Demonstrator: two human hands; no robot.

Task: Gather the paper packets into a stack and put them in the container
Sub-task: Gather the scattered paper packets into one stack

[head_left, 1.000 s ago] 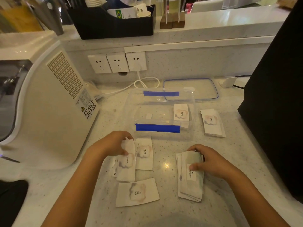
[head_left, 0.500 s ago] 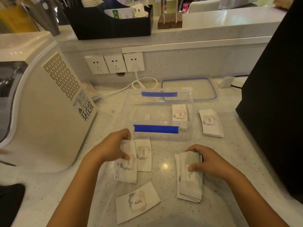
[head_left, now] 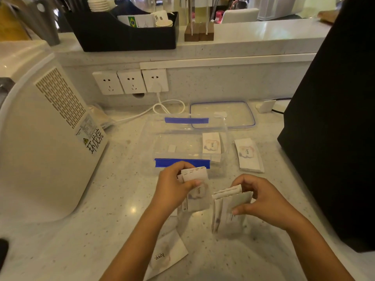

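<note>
White paper packets printed "love" lie about a clear plastic container (head_left: 150,151) with blue tape strips. My left hand (head_left: 172,189) grips a couple of packets (head_left: 197,191), lifted upright just in front of the container. My right hand (head_left: 261,199) holds a thicker stack of packets (head_left: 229,209) on edge above the counter. One packet (head_left: 211,143) lies inside the container at its right end. A small pile of packets (head_left: 248,155) rests on the counter to the container's right. Another packet (head_left: 164,258) lies flat near me, below my left forearm.
The container's blue-rimmed lid (head_left: 223,114) lies behind it. A large white appliance (head_left: 46,142) fills the left side. A tall black machine (head_left: 334,118) stands at the right. Wall sockets (head_left: 129,81) with a white cable (head_left: 168,107) are at the back.
Both hands have lifted their packets off the counter and turned them upright. The left hand moved right with its packets, closer to the right hand's stack.
</note>
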